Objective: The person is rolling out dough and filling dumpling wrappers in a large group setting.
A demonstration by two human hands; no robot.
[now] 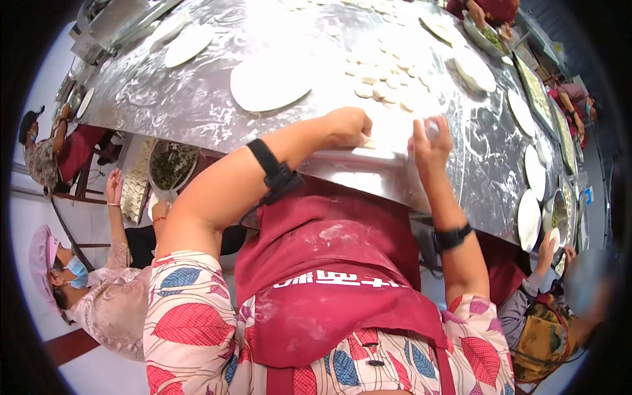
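Observation:
My left hand point(347, 127) is closed at the near edge of the metal table, fingers pressed down on a small pale piece of dough point(368, 142). A short way to its right, my right hand point(431, 146) is raised at the edge with its fingers curled. Something whitish shows between those fingers, but glare hides what it is. Beyond both hands lie several small flattened dough pieces point(382, 89), scattered and partly overlapping. Strong light washes out the surface between the hands.
The floury metal table point(191, 108) carries a big white round point(271, 80) and several smaller white plates point(474, 70). At the left, beside a person in a pink cap point(45, 263), sits a bowl of green filling point(172, 164). Other people work along the far and right edges.

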